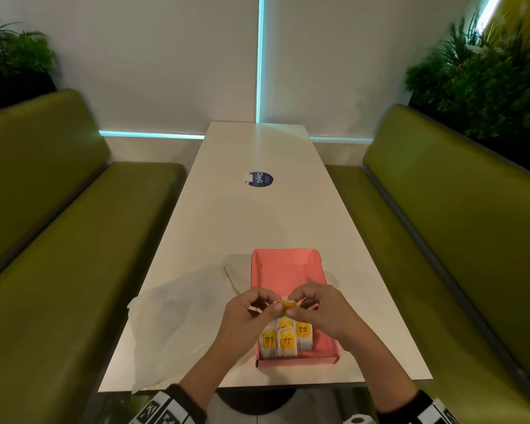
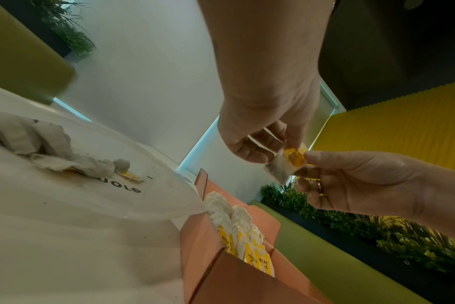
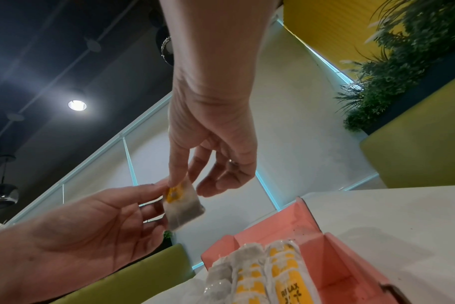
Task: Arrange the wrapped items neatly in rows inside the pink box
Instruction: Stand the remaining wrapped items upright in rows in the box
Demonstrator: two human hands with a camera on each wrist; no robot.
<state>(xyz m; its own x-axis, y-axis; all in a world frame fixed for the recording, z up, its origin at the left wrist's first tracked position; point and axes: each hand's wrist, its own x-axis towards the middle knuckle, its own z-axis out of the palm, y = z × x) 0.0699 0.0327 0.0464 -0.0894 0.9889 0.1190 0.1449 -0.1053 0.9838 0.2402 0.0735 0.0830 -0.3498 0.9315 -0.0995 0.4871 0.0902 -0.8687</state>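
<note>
The pink box point(image 1: 288, 267) lies open on the white table point(image 1: 257, 224), with several white wrapped tea bags with yellow labels point(image 1: 285, 341) standing in rows at its near end. Above them, both hands hold one more tea bag point(image 1: 284, 305) by its yellow-labelled top. My left hand point(image 1: 257, 307) pinches it from the left and my right hand point(image 1: 309, 306) from the right. In the wrist views the bag point(image 2: 286, 164) point(image 3: 182, 207) hangs free over the box point(image 2: 203, 236) point(image 3: 312, 226), between left hand point(image 2: 291, 148) point(image 3: 157, 188) and right hand point(image 2: 308, 161) point(image 3: 174, 182).
A thin white plastic bag point(image 1: 178, 325) lies on the table left of the box; crumpled paper point(image 2: 52, 148) and a yellow tag point(image 2: 131, 177) show through it. A round blue sticker point(image 1: 260, 179) sits mid-table. Green benches point(image 1: 58, 240) flank both sides.
</note>
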